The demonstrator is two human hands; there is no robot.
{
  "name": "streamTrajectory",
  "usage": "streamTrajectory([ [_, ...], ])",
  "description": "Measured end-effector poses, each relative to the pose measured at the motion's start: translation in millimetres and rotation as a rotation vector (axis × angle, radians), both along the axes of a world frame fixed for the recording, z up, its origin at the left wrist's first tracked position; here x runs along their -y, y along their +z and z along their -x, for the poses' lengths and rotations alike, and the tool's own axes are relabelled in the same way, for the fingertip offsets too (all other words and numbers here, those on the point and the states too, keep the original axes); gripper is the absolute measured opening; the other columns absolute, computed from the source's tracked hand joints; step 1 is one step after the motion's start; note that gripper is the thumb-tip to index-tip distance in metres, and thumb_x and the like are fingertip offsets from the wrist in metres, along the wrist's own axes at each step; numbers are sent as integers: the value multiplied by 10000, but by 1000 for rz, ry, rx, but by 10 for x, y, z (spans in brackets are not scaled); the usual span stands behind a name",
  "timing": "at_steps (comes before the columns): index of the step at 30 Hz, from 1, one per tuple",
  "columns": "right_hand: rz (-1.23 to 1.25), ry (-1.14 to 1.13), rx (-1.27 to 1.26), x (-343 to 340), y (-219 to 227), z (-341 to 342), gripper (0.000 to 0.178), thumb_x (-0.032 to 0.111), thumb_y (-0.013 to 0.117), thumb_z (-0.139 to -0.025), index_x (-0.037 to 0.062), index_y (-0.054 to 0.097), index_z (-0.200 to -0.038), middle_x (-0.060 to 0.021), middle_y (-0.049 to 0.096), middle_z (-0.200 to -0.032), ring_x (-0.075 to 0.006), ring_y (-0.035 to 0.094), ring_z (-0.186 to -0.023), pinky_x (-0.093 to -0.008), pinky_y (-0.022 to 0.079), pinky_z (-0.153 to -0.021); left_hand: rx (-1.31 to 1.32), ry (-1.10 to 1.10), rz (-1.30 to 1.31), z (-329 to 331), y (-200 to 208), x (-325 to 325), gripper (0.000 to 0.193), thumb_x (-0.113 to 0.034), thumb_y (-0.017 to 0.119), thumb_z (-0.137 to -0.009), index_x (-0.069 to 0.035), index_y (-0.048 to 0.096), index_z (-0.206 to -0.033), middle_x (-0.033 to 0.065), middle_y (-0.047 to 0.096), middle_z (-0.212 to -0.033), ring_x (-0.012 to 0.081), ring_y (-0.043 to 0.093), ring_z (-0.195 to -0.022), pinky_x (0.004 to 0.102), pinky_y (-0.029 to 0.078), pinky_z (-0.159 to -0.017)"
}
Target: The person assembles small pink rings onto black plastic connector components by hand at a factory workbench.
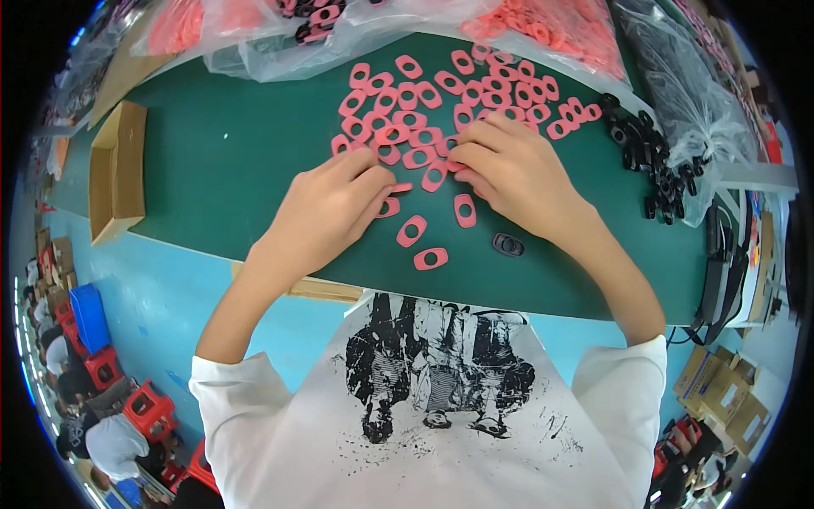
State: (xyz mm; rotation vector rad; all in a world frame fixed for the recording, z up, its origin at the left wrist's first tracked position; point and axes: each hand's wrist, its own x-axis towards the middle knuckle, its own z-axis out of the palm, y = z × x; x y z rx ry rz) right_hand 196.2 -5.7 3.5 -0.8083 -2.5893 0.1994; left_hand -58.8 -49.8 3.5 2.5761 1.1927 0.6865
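Pink oval plastic pieces with a round hole (420,159) lie scattered over the green table. My left hand (331,208) is curled at the left edge of the pile, with a pink piece (402,187) seen nearly edge-on at its fingertips. On the other side, my right hand (513,174) has bent fingers closed over a pink piece (455,166), mostly hidden beneath them. Several loose pink pieces (412,231) rest between my hands and the near edge. A single black oval piece (509,245) sits below my right hand.
An open cardboard box (119,174) stands at the left of the table. Clear bags of pink pieces (543,34) line the far edge. Black parts (649,153) are heaped at the right beside a clear plastic bag (708,127). A black device with cables (721,263) is at the right edge.
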Motion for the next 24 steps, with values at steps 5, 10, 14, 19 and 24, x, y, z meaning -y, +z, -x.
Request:
streamTrajectory([
  [5,39,-19,-17,85,46,22,221,82,773,-719,56,671,-913,-40,618,-939,-234,585,-832,-347,496,-712,-15,72,-67,-22,-107,-43,125,-61,684,-791,-39,611,-891,69,574,-882,248,637,-735,356,510,-550],
  [10,48,36,-81,60,51,81,227,108,785,-710,66,674,-904,-38,617,-963,-230,579,-802,-354,493,-689,-113,32,-104,-28,-84,-11,143,-45,679,-769,-27,604,-890,70,570,-866,249,635,-711,354,509,-543],
  [14,69,80,-118,77,62,226,242,120,790,-696,65,667,-897,-41,612,-994,-237,585,-812,-359,494,-705,-39,59,-114,40,-15,-108,155,-62,695,-763,-39,604,-887,57,555,-864,222,631,-708,346,509,-542],
  [19,-16,-7,59,196,11,346,266,93,775,-710,50,641,-937,-63,627,-955,-259,610,-851,-375,500,-761,12,32,-70,-6,22,-142,162,-90,708,-764,-54,613,-891,51,543,-876,211,628,-740,355,519,-559],
  [24,250,-172,-179,341,59,262,310,8,729,-756,45,633,-1048,-79,654,-859,-266,618,-863,-364,509,-750,-96,-10,-70,-231,4,-184,265,-27,740,-668,-32,618,-904,71,555,-953,227,632,-871,334,541,-579],
])
